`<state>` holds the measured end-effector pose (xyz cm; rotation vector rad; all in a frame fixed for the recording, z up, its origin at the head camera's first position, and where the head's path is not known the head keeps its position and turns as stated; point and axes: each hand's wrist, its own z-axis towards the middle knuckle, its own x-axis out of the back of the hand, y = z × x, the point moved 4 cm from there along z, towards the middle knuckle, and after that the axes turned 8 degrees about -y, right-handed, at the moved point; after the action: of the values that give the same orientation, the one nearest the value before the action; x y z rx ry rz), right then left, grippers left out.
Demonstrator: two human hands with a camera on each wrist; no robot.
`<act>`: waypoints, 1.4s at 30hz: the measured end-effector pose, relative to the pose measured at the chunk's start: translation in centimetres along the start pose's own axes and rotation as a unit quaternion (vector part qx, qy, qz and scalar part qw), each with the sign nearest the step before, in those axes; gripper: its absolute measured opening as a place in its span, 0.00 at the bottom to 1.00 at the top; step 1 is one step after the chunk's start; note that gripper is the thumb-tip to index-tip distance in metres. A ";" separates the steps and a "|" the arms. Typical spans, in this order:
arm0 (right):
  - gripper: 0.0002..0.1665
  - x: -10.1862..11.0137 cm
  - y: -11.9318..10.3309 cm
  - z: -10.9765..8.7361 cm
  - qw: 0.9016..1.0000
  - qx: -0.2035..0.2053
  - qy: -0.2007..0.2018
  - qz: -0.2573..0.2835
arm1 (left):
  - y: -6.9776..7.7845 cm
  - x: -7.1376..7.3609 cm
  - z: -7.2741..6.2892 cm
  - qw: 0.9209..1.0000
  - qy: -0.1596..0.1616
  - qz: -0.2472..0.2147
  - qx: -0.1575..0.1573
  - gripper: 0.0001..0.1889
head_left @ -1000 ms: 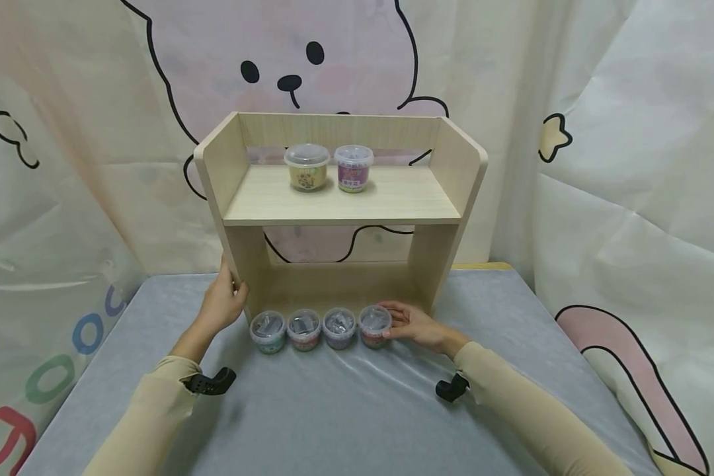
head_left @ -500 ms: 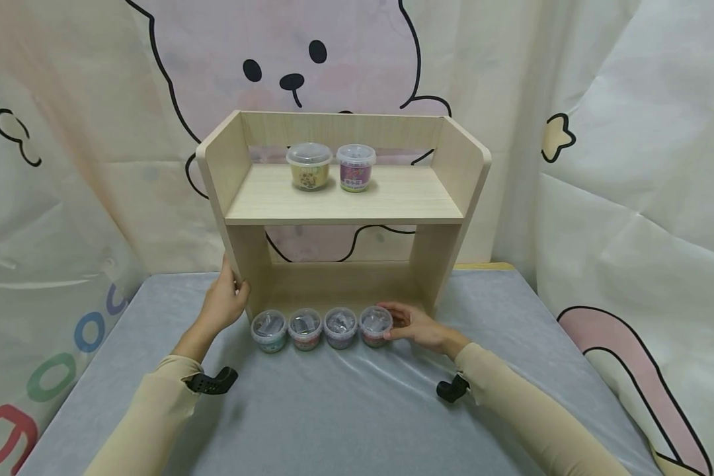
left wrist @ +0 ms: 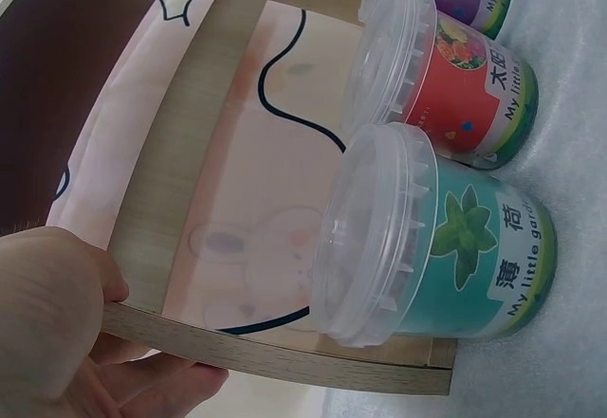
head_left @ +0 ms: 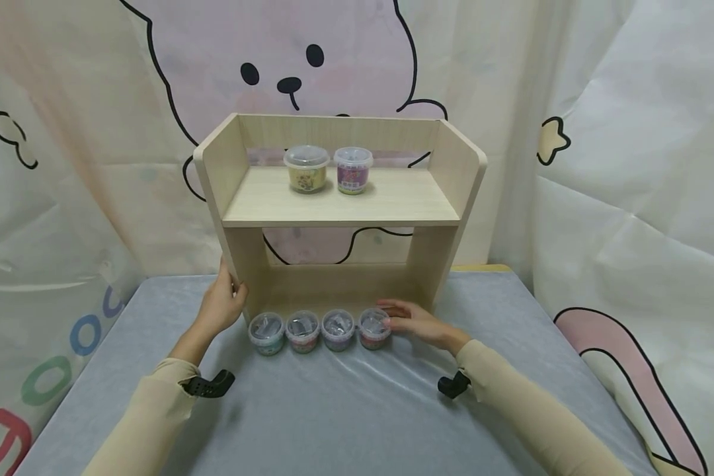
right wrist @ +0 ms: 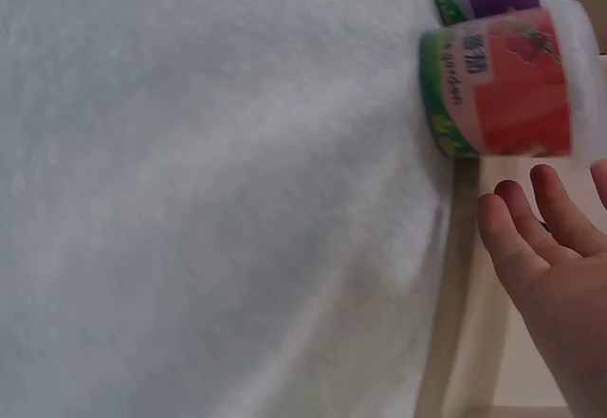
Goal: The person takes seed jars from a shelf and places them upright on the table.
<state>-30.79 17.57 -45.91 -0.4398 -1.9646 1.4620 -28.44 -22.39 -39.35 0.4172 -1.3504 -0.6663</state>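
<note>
My left hand [head_left: 221, 301] grips the left side panel of a pale wooden two-level shelf [head_left: 345, 213]; in the left wrist view its thumb lies inside the panel edge [left wrist: 285, 359] and its fingers outside. Several lidded plastic cups stand in a row along the shelf's lower front. They are a teal-labelled cup [left wrist: 465, 257], a red-labelled cup [left wrist: 465, 77], a purple-labelled cup [head_left: 338, 332] and, at the right end, another red-labelled cup [right wrist: 503, 86]. Beside that last cup is my right hand [head_left: 415, 325], its fingers extended and spread, with a gap to the cup in the right wrist view.
On the upper board stand a yellow-labelled cup [head_left: 307, 173] and a purple-and-pink-labelled cup [head_left: 352, 173]. A blue-grey cloth [head_left: 333, 416] covers the table. Printed curtains [head_left: 642, 198] hang behind and at both sides.
My right hand has loosened from the right-end red-labelled cup; its front fingertip has lifted from the cup's near side toward the lid. The left hand keeps its grip on the panel.
</note>
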 end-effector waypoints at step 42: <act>0.32 1.0 -14.3 -2.9 0.988 0.115 0.000 -0.103 | 0.1 0.0 -0.2 1.000 0.005 0.008 -0.019 0.39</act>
<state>-28.08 15.64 -31.64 -0.1299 -1.7558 1.5293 -28.24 -22.35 -39.34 0.3790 -1.3281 -0.6746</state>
